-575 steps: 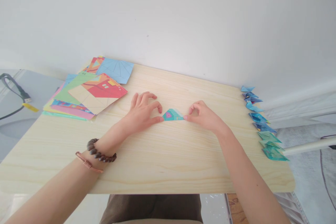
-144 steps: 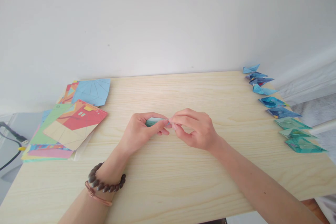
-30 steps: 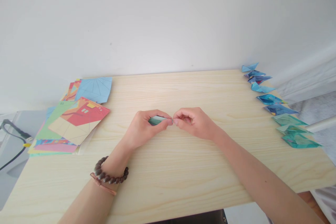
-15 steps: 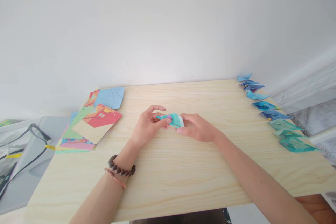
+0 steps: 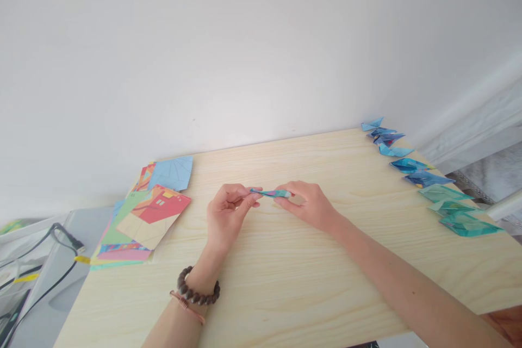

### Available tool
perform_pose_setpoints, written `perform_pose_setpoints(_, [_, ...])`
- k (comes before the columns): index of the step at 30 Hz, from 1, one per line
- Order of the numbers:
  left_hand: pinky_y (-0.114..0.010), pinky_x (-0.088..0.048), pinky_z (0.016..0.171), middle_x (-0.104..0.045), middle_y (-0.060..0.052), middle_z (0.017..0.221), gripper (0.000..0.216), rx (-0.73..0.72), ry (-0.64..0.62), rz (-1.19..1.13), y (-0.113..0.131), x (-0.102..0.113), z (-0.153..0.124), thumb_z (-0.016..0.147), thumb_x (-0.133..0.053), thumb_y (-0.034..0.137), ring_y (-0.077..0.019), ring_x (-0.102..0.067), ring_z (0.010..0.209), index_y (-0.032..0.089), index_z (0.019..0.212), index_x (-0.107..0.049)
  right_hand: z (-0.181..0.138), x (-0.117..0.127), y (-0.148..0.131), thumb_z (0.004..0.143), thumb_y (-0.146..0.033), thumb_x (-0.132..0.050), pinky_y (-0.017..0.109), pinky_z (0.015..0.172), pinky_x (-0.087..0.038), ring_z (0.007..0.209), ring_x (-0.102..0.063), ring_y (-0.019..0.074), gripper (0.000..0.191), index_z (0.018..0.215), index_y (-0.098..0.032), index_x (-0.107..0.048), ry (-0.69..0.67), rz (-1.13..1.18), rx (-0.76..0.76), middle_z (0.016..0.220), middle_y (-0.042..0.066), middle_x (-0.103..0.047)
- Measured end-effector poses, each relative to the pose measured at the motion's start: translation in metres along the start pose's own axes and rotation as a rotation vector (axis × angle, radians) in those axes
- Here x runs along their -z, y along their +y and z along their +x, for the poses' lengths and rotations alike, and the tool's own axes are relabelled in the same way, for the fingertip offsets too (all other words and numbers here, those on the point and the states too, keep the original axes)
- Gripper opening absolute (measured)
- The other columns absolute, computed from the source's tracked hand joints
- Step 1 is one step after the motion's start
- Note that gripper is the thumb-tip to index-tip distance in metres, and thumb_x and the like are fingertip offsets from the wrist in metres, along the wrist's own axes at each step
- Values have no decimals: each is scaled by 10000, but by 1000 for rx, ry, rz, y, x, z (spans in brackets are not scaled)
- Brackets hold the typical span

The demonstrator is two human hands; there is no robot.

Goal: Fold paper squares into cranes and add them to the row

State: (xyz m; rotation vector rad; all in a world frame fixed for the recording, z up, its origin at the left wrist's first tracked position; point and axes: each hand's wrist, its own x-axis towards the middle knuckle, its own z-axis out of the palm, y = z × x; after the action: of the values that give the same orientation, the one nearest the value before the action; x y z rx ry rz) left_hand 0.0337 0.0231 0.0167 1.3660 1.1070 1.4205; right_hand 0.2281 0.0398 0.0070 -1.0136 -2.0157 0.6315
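Paper (image 5: 272, 193) over mid-desk (image 5: 261, 277), near edge-on, long axis 9-to-3. Left hand (image 5: 227, 213): fingers clamped on its 9 o'clock end. Right hand (image 5: 309, 204): clamped at 3 o'clock. Neither nearer.

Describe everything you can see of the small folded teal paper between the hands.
The small folded teal paper shows pinkish patches and a whitish right end. Seen nearly edge-on, it looks slim and is held roughly level, left to right, over the pale wooden tabletop. The left hand pinches one end, the right hand the other; both ends are partly covered.
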Motion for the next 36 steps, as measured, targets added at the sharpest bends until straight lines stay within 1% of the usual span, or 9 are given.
perform_pose_setpoints(2, [-309, -588, 618, -685, -38, 787, 180, -60, 50, 70, 1, -3, -2, 717, -691, 237, -200, -676, 791, 157, 780, -543, 0, -1, -1, 833, -225, -530, 263, 731, -439, 758, -586, 130, 164, 970, -204, -617, 40, -14, 79, 863, 29, -671])
perform_pose_setpoints(5, [-304, -594, 601, -680, -42, 783, 132, -121, 88, 158, 3, -5, -4, 731, -675, 245, -211, -669, 838, 156, 756, -581, 0, -1, -1, 832, -189, -529, 295, 794, -450, 849, -604, 145, 171, 979, -218, -612, 92, -30, 171, 934, 38, -678])
perform_pose_setpoints(8, [-300, -596, 601, -689, -47, 802, 102, -165, 45, 205, 3, -4, -5, 749, -656, 241, -201, -669, 830, 157, 753, -598, 0, -2, -2, 825, -166, -545, 295, 780, -457, 834, -610, 139, 180, 985, -226, -603, 123, -42, 220, 921, 26, -682])
perform_pose_setpoints(11, [-305, -599, 637, -703, -60, 860, 96, -183, -2, 265, 1, -2, -6, 772, -632, 251, -190, -669, 829, 159, 779, -606, 0, -3, -3, 833, -147, -530, 295, 770, -456, 824, -608, 134, 183, 982, -231, -596, 141, -58, 254, 924, 22, -682])
perform_pose_setpoints(16, [-308, -596, 705, -711, -51, 911, 61, -227, -61, 357, 0, 1, -7, 789, -609, 221, -172, -671, 825, 169, 815, -628, 0, -5, -5, 825, -171, -550, 307, 777, -450, 842, -599, 141, 167, 975, -233, -590, 116, -89, 307, 967, 29, -671])
perform_pose_setpoints(21, [-279, -588, 712, -711, -33, 916, 77, -289, -102, 422, 1, 3, -8, 790, -603, 171, -152, -675, 794, 186, 852, -646, 0, -6, -7, 822, -127, -539, 297, 753, -455, 807, -595, 135, 211, 998, -232, -591, 141, -82, 320, 924, 25, -671])
perform_pose_setpoints(26, [-277, -583, 699, -713, -37, 901, 75, -299, -83, 445, 1, 3, -8, 793, -601, 192, -157, -675, 775, 185, 846, -654, -1, -6, -10, 821, -121, -528, 293, 737, -464, 776, -591, 133, 217, 993, -233, -600, 165, -71, 297, 882, 24, -668])
perform_pose_setpoints(33, [-248, -577, 596, -721, -37, 851, 66, -294, -54, 430, 5, -2, -7, 789, -602, 212, -153, -676, 727, 177, 806, -655, -1, -4, -13, 822, -115, -514, 293, 726, -481, 789, -586, 137, 213, 976, -227, -609, 173, -58, 295, 877, 39, -646])
perform_pose_setpoints(36, [-236, -572, 577, -721, -35, 835, 69, -300, -54, 446, 7, -2, -7, 794, -594, 207, -143, -673, 705, 174, 793, -655, -1, -5, -13, 821, -106, -512, 296, 721, -480, 780, -581, 140, 218, 974, -226, -610, 170, -61, 295, 869, 39, -645])
